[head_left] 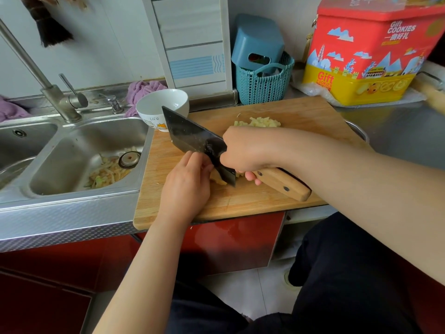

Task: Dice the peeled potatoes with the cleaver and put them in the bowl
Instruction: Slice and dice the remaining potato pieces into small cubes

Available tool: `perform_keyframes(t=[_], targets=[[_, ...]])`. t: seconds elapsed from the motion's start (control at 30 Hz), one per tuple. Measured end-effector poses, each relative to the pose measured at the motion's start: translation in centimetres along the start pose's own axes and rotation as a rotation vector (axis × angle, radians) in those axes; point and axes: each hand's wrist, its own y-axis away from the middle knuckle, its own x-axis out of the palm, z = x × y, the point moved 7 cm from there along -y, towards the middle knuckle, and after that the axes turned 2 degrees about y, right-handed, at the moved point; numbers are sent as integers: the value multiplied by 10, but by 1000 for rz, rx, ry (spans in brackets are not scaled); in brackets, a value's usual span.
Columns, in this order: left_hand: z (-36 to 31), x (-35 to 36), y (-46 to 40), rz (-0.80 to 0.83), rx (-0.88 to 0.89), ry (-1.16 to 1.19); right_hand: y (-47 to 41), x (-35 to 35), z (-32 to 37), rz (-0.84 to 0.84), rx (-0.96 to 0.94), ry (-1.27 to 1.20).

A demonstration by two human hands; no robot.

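Note:
A wooden cutting board (301, 112) lies on the counter beside the sink. My right hand (245, 150) grips the wooden handle of a dark cleaver (190, 135), whose blade stands on the board. My left hand (187, 182) holds a piece of peeled potato (218, 179) against the left side of the blade; most of the piece is hidden by hand and blade. A pile of diced potato (261, 122) sits at the board's far side. A white bowl (163, 104) stands at the board's far left corner.
A steel sink (72, 160) with peelings around the drain lies left of the board, with a tap (60, 100) behind it. A teal basket (262, 85) and a red and yellow cookie tin (366, 51) stand behind the board. Steel counter extends right.

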Motion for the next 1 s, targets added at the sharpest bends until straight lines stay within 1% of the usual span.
perform_keyframes(t=[0.23,0.3,0.37,0.43,0.6,0.77,1.0], targets=[[0,-1,1,-2,19,21,-2,15,-5,65,35,86],[-1,-1,1,-2,25,27,-3,15,-7,52,36,28],[-1,-2,2,-7,38,37,-4,14,-8,16,-5,-68],[-1,-2,2,-6,42,51,-3,14,-9,16,-51,-145],[0,-3,4,1,36,51,-6,19,-16,125,-42,-344],[-7,-1,14,-7,-3,-15,-4,19,-22,199,-15,-430],[-2,6,18,44,-80,16,-2,15,-20,86,-62,-463]])
